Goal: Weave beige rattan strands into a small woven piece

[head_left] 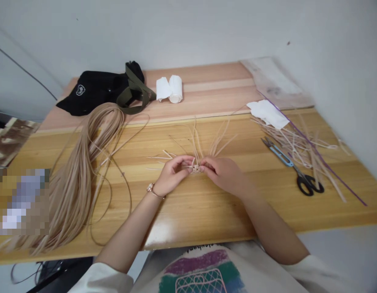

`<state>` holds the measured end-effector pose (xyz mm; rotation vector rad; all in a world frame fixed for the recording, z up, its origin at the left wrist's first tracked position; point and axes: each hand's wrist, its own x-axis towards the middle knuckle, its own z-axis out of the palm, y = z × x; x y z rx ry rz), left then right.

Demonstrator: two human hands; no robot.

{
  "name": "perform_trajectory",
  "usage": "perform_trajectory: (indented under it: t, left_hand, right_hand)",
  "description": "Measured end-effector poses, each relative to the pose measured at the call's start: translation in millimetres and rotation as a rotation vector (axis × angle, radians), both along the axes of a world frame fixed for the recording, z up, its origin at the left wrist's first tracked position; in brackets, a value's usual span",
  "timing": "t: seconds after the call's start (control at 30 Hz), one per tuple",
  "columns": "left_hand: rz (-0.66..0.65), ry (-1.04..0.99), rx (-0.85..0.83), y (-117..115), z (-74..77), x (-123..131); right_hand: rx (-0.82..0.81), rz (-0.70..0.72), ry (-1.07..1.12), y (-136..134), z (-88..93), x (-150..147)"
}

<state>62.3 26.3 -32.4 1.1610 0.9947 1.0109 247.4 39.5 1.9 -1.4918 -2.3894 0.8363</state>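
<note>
closest to the camera is a cream t-shirt [203, 272] printed with purple and green bands, and two bare forearms reach from its sleeves over the near edge of a yellow wooden table [188, 215]. the left hand [174, 175], with a rose-gold bracelet [151, 189] at the wrist, and the right hand [223, 175] meet near the middle of the table, fingers curled and pressed inward, pinching a small woven piece [194, 169] of pale strips between them. the hands hide most of it, so the exact hold of each finger is hard to tell. its loose strip ends fan out to the left and far side, just above the wood. left of the hands, a long bundle of tan cane strips [75, 179] runs from near the table edge toward the far side. to the right, black-handled scissors [307, 183] with a blue guard lie beside a heap of cut strips [301, 150], with a long purple rod [313, 148] across it and a white tissue [267, 114] at its far end. on a pinkish board [203, 77] farther off lie a black bag [93, 91] with an olive strap [136, 97] and a white roll [169, 88].
</note>
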Motion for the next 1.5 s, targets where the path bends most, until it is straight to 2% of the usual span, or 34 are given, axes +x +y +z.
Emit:
perform_trajectory:
  t: [0.2, 0.53, 0.6, 0.7, 0.77, 0.8, 0.9, 1.0, 1.13, 1.27, 1.37, 1.5]
  left_hand:
    - [0.011, 0.081, 0.032, 0, -1.4, -1]
    - [-0.001, 0.104, 0.056, 1, -3.5, -1]
    - [-0.006, 0.121, 0.068, 1, -5.1, 0]
    - [0.002, 0.168, 0.101, 0, -7.5, -1]
    - [0.01, 0.208, 0.137, 0, -8.3, -1]
    - [0.014, 0.229, 0.156, 0, -8.3, 0]
    - [0.018, 0.287, 0.206, -1, -7.1, 1]
    - [0.034, 0.31, 0.242, -2, -5.6, 3]
    - [0.075, 0.322, 0.272, -4, -6.3, 6]
    - [0.088, 0.353, 0.314, -4, -9.0, 7]
    - [0.092, 0.383, 0.355, -3, -9.8, 6]
    - [0.149, 0.397, 0.391, -2, -8.8, 5]
  right_hand:
    - [0.026, 0.027, -0.014, 1, -1.0, 0]
    - [0.037, -0.022, 0.09, 0, -1.1, 2]
    - [0.028, -0.06, 0.139, 2, 2.8, 8]
    - [0.041, -0.259, 0.212, 9, 12.7, 30]
    - [0.094, -0.467, 0.141, 19, 19.8, 54]
    - [0.126, -0.523, 0.06, 26, 22.6, 68]
    - [0.157, -0.636, -0.239, 56, 25.5, 109]
    - [0.184, -0.71, -0.313, 92, 17.6, 136]
    - [0.169, -0.74, -0.303, 129, -0.9, 144]
    - [0.173, -0.785, -0.208, 142, -7.9, 142]
    - [0.198, -0.811, -0.082, 140, 2.0, 145]
    - [0.244, -0.838, 0.157, 128, 33.4, 155]
